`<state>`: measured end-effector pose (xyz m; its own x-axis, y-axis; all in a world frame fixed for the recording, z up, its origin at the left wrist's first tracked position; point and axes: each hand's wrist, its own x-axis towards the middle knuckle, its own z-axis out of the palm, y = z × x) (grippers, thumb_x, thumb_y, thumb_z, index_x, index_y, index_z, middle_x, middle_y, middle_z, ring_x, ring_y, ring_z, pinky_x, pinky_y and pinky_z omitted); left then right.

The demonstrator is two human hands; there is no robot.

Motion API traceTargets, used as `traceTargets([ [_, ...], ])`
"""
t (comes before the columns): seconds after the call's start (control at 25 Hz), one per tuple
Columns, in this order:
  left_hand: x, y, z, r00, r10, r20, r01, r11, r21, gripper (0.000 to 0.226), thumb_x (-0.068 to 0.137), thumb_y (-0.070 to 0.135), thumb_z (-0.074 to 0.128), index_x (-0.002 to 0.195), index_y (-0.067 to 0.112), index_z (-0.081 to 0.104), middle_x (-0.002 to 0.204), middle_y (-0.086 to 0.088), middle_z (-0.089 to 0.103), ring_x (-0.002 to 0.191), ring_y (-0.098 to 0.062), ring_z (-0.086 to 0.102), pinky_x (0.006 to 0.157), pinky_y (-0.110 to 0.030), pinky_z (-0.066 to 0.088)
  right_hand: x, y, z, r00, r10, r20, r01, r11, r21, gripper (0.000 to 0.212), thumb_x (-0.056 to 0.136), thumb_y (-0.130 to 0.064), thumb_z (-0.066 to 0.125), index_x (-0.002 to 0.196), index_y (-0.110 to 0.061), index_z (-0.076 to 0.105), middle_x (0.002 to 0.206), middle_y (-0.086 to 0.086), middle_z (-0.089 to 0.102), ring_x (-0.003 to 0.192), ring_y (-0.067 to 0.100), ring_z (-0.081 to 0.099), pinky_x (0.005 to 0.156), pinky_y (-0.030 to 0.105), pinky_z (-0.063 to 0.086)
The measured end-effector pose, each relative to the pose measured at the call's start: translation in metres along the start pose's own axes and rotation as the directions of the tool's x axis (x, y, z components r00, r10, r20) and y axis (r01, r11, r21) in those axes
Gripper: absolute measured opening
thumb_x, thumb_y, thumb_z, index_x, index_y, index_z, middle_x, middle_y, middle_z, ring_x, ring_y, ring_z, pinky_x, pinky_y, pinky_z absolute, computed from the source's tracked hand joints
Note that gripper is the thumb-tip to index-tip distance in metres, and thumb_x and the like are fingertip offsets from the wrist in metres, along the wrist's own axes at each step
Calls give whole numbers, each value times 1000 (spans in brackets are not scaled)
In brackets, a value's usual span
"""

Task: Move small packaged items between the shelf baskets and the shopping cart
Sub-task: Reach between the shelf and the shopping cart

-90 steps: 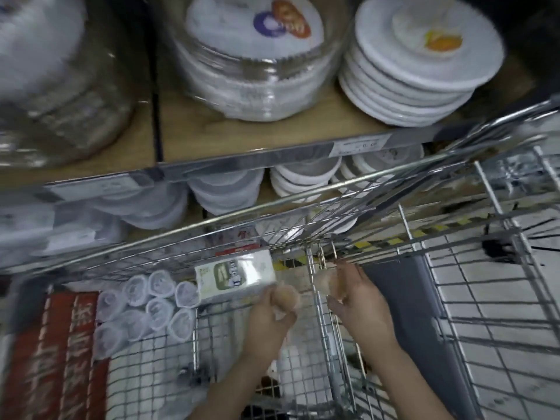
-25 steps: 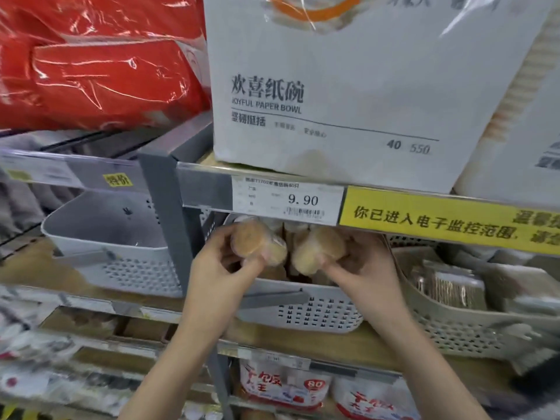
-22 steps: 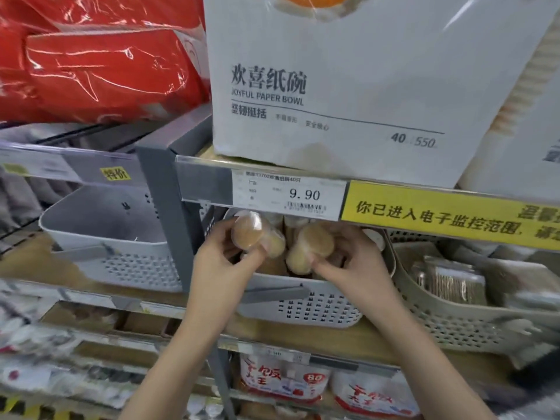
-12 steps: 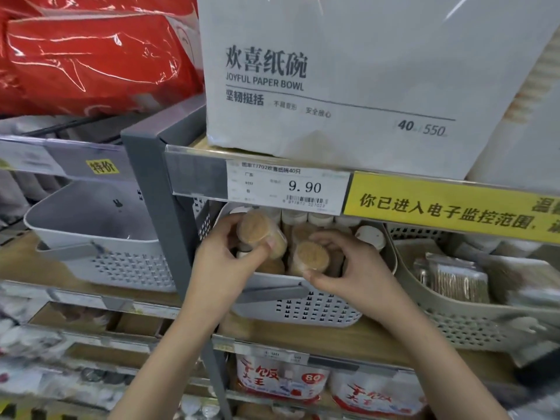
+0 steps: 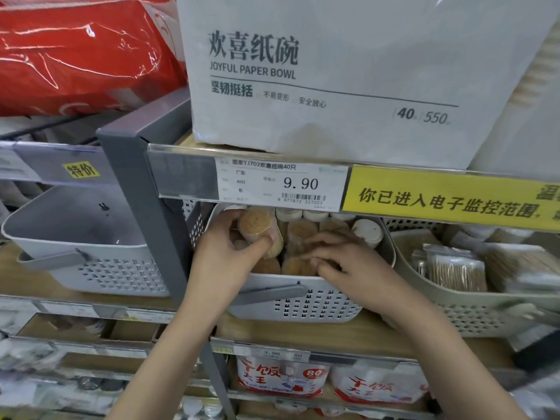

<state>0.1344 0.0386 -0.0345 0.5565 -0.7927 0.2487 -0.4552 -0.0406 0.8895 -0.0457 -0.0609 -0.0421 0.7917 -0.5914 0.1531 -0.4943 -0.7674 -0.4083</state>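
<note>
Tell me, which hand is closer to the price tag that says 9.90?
Left. The left hand holds a toothpick tub just below the price tag; the right hand is lower, in the basket.

Three baskets sit side by side on the shelf [image 5: 378,334]. The middle basket [image 5: 303,301] holds tubs [image 5: 298,230]. A box [image 5: 348,71] stands on the shelf above.

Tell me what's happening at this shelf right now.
A person is working at a white basket of small toothpick tubs on a store shelf. The left hand grips one tub just above the others in the basket. The right hand rests low on the packed tubs, fingers curled over them; whether it grips one cannot be told. A price tag reading 9.90 sits on the shelf edge above. The cart is not in view.
</note>
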Motion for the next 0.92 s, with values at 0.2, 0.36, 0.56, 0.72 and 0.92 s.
traceTargets([
  [0.2,5,2,1,999,19,32,-20,1000,4,19,76,26,72,90,31,60,77,16,65,70,11,58,55,-2,35,-3,2,1,1000,16,-12,-16,999,35,25,96,-25,50,107,-20,71,130,-16,54,123,5,43,105,30,34],
  [0.36,11,3,1,999,10,46,-10,1000,-5,18,77,28,72,88,31,59,75,15,64,69,9,59,59,-6,39,-10,2,2,987,72,-146,-50,988,147,20,92,-19,57,106,-20,71,119,-19,54,118,2,47,97,19,36],
  [0.56,23,0,6,996,9,93,-18,995,97,25,74,24,74,87,32,55,85,15,62,80,-4,61,69,-24,44,-24,9,3,957,106,-269,-81,991,103,20,90,-17,58,106,-21,69,110,-15,62,106,-1,52,86,10,40],
  [0.72,26,-5,13,977,-83,194,8,932,362,58,58,42,65,112,24,56,106,1,66,102,-23,61,87,-35,49,-26,9,4,950,126,-287,-101,990,100,21,90,-17,59,107,-23,69,111,-17,62,103,-7,49,83,2,34],
  [0.92,30,-6,15,887,-128,444,-85,899,429,48,76,43,66,116,19,58,111,2,66,107,-18,59,93,-38,47,-26,9,6,946,116,-303,-108,993,43,21,90,-20,59,109,-25,67,114,-15,63,103,4,57,84,22,43],
])
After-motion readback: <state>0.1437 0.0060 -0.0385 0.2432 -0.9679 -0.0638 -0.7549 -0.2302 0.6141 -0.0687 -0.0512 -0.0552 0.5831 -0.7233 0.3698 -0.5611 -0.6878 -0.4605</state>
